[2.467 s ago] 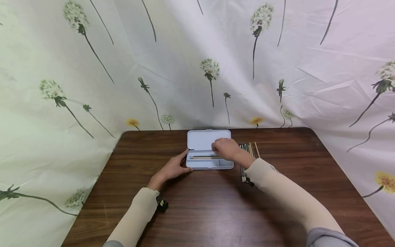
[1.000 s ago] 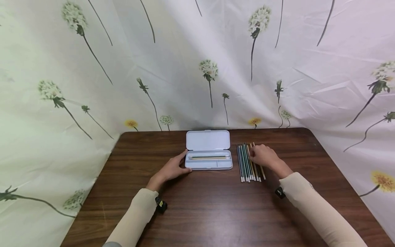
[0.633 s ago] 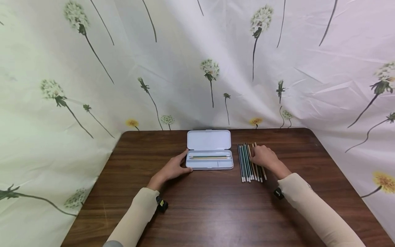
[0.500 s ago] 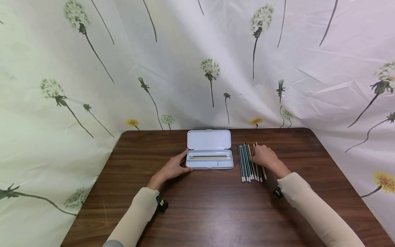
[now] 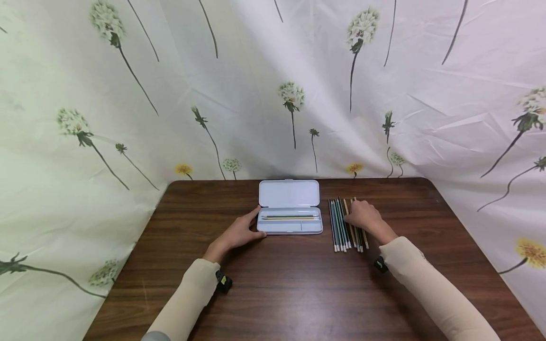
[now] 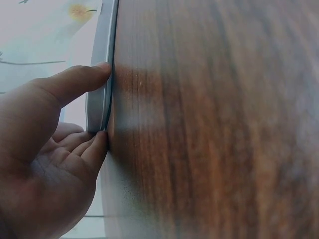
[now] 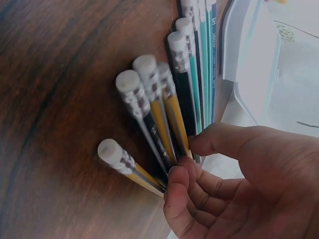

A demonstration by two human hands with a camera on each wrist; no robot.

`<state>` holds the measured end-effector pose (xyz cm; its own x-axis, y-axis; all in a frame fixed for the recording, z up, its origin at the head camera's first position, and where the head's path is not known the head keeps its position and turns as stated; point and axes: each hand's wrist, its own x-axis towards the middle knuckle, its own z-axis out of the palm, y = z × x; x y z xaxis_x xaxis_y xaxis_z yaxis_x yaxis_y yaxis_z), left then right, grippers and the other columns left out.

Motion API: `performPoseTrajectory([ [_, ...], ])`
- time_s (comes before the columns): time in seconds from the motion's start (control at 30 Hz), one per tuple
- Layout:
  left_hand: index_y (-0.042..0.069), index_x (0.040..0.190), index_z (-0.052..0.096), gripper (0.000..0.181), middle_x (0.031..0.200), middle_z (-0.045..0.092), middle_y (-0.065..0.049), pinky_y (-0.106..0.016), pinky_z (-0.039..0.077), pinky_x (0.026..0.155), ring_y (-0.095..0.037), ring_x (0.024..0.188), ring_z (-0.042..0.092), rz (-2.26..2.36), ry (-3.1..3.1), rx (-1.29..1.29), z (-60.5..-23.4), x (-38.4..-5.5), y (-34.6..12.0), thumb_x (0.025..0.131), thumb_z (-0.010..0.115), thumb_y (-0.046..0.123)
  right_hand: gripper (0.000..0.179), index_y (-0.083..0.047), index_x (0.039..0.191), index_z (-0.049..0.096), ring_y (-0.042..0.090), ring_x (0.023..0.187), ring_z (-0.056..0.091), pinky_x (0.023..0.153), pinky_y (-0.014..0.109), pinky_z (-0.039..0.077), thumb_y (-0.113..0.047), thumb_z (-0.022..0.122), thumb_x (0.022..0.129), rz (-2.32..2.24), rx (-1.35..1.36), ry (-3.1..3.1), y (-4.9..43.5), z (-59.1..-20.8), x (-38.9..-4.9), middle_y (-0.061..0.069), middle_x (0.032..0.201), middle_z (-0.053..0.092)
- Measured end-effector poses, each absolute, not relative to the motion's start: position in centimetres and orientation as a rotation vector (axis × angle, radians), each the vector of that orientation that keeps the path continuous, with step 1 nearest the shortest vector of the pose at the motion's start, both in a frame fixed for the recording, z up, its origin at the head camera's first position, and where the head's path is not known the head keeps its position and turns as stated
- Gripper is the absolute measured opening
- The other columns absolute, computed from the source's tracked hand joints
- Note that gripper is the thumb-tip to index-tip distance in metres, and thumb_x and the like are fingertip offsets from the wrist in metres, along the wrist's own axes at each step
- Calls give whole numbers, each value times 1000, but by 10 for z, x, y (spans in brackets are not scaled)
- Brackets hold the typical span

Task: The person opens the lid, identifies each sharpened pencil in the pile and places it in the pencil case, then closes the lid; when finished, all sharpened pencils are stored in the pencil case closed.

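An open white pencil case [image 5: 279, 228] lies on the table with two pencils [image 5: 290, 217], one dark and one yellow, in its long compartment. My left hand [image 5: 238, 232] grips the case's left end, thumb at the front corner and fingers around the end toward the hinge. Right of the case, a row of pencils [image 5: 337, 225] lies with white erasers toward me, green and dark ones on the left, yellow ones on the right. My right hand [image 5: 364, 217] pinches a yellow striped pencil [image 7: 173, 112] between thumb and fingers, with other pencils close beside it.
The case's lid [image 5: 288, 193] stands folded back behind it. A brown wooden table [image 5: 294, 284] carries everything, and a white flower-print cloth [image 5: 251, 94] hangs behind its far edge.
My right hand has gone from above the case to the pencils on the right, where the yellow ones have shifted a little under its fingers. My left hand has stayed on the case.
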<state>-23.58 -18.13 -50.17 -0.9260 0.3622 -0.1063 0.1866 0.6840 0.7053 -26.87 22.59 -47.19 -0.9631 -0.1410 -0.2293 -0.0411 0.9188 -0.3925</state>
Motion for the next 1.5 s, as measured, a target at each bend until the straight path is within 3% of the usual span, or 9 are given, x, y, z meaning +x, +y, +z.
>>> performPoseTrajectory([
  [0.23,7,171,20,95,175,28,-17,-51,37,126,-34,159,35,1072,2668,447,-501,-236,-182,98,79,26,46,-18,60,44,12,48,34,46,29,31,-25,65,101,-560,-101,2811,224,-469,-270,-5,53,35],
  [0.47,6,171,21,95,175,27,-16,-50,39,125,-33,158,37,1086,2658,440,-501,-236,-180,98,79,24,42,-14,65,53,16,50,57,47,29,43,-33,69,99,-652,-62,2825,223,-463,-269,-1,53,53],
  [0.67,7,171,21,95,175,28,-17,-50,39,125,-33,158,38,1093,2657,436,-503,-234,-179,98,80,24,33,-15,70,49,13,48,45,48,28,36,-27,65,96,-759,-150,2848,215,-453,-263,-4,55,46],
  [0.87,7,171,20,95,175,28,-16,-51,38,126,-34,159,37,1094,2650,438,-503,-233,-180,98,79,25,16,-8,94,59,18,60,56,53,31,45,-21,70,95,-804,-278,2878,199,-441,-258,6,79,64],
  [1.13,7,171,21,95,175,29,-17,-52,37,126,-33,159,36,1087,2655,435,-498,-235,-181,98,79,25,11,-15,91,64,18,63,52,55,33,39,-22,73,90,-695,-415,2939,173,-421,-264,1,76,63],
  [1.5,8,171,21,95,175,28,-16,-52,36,127,-33,160,35,1080,2663,438,-500,-234,-181,98,79,26,5,-13,94,68,16,69,55,60,32,42,-16,71,92,-484,-706,2932,134,-393,-272,0,84,66],
])
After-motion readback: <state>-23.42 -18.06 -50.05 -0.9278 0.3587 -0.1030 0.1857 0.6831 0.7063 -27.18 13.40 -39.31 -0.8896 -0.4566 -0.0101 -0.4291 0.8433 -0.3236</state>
